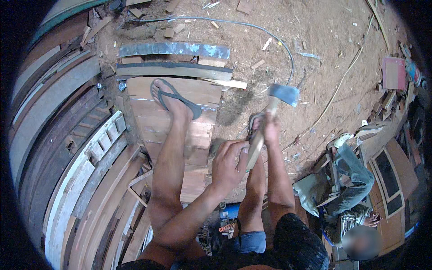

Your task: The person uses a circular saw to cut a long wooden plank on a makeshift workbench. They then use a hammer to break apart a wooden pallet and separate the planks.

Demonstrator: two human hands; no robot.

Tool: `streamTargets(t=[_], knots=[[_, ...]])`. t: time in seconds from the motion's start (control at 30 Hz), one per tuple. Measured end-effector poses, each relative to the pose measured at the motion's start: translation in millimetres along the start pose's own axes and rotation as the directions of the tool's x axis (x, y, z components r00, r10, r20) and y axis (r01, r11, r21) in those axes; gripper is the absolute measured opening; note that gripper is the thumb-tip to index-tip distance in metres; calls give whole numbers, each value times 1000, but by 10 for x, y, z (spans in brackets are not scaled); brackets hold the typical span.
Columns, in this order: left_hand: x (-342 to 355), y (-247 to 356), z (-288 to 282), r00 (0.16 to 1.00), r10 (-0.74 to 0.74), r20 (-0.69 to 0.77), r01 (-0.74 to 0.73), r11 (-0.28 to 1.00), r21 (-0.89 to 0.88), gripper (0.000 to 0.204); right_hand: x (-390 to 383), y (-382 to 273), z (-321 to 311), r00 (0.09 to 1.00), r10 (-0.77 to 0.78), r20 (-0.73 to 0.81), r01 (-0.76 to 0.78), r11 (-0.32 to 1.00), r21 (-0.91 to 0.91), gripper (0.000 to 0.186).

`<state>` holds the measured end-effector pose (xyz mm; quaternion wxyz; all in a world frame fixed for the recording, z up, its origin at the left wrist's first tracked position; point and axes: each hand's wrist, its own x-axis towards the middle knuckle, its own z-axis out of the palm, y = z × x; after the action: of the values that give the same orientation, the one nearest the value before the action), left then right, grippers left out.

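Note:
A hatchet [282,94] with a blue-grey head and pale wooden handle is held out in front of me, its head up and to the right. My right hand [271,129] is closed round the handle just below the head. Lower down, my left hand [230,163] has its fingers curled, with the fingertips and thumb on the pale wood at the handle's lower end. Motion smears the handle slightly. My left foot in a dark flip-flop [194,108] rests on reddish wooden boards [180,132]; my right foot is partly hidden behind my right hand.
Long planks [58,85] are stacked along the left. Beams [175,70] lie beyond the boards. A cable [288,47] curves over sandy ground strewn with wood scraps. At the right, another person [353,175] sits near framed panels [388,175].

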<state>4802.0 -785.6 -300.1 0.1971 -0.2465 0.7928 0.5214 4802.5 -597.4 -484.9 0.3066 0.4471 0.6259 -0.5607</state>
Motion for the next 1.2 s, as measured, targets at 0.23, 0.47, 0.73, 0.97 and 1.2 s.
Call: streamTargets(t=[0.23, 0.47, 0.73, 0.97, 1.2], knots=[[9, 89, -3, 999, 17, 37, -17, 1000, -3, 18, 454, -37, 195, 967, 237, -89, -190, 911, 366, 36], [29, 44, 6, 1000, 4, 16, -4, 1000, -13, 16, 214, -52, 304, 927, 347, 143, -373, 894, 247, 34], [-17, 44, -18, 1000, 5, 11, -5, 1000, -7, 20, 178, -395, 436, 937, 248, -245, -115, 883, 454, 36], [-42, 7, -10, 1000, -1, -17, 1, 999, -44, 17, 270, -26, 446, 900, 374, 222, -412, 897, 160, 28], [-96, 20, -27, 999, -45, 17, 47, 994, -99, 19, 192, 25, 749, 963, 262, 69, -270, 950, 155, 34]])
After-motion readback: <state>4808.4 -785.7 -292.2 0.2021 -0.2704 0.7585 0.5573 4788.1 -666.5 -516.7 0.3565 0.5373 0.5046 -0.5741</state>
